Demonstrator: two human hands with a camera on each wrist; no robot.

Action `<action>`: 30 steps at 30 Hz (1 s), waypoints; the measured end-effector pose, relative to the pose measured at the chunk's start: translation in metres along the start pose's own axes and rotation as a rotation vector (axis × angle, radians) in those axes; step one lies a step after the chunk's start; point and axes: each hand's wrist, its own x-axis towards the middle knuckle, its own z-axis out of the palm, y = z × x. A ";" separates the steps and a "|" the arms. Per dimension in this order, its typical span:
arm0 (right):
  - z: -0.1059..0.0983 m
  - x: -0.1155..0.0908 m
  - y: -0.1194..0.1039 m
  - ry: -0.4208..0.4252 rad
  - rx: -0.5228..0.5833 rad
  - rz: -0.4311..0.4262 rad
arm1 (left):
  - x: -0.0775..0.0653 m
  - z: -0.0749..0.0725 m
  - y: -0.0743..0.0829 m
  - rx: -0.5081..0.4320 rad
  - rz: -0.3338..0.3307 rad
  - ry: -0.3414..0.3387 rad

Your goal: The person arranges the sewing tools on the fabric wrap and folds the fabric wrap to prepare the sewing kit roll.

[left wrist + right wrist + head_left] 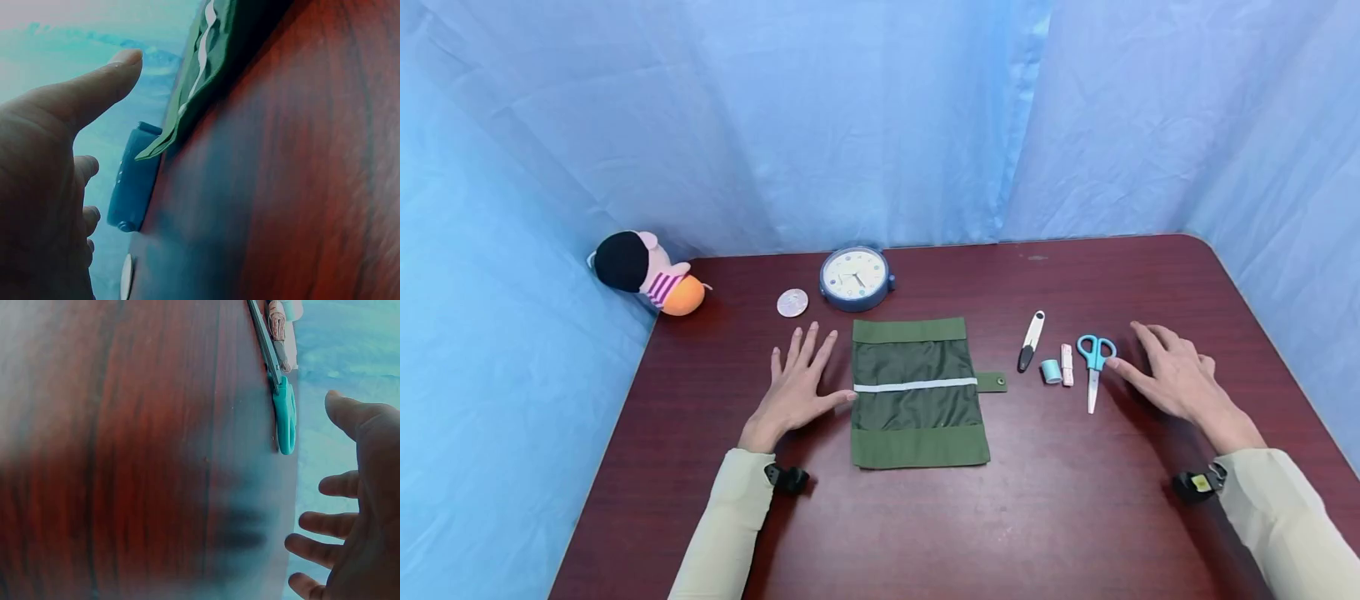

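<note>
A green fabric pouch (917, 408) lies unfolded flat, with a white elastic band across it and a snap tab on its right. Just left of it, my left hand (793, 400) is spread over the table, thumb tip right at the pouch's edge. My right hand (1180, 375) hovers at the right with loosely bent fingers, holding nothing. Its thumb tip is close to the handles of the turquoise scissors (1093, 367), whose blades point toward me. Left of the scissors lie a small folded pinkish-white strip (1067, 365), a light blue thread spool (1051, 372) and a slim white tool with a black end (1032, 341).
A round blue clock (856, 279) is behind the pouch, with a pale round disc (792, 302) to its left. At the table's far left corner sits a plush toy (651, 271). Blue curtains (880, 125) surround the back and sides of the dark wooden table (925, 533).
</note>
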 end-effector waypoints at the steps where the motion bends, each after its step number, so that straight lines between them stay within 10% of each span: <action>1: 0.001 0.000 0.000 -0.002 0.002 -0.001 | 0.000 0.002 0.001 -0.006 0.002 -0.006; 30: 0.014 0.005 -0.010 0.021 0.095 -0.077 | 0.005 0.030 0.005 -0.053 0.054 -0.132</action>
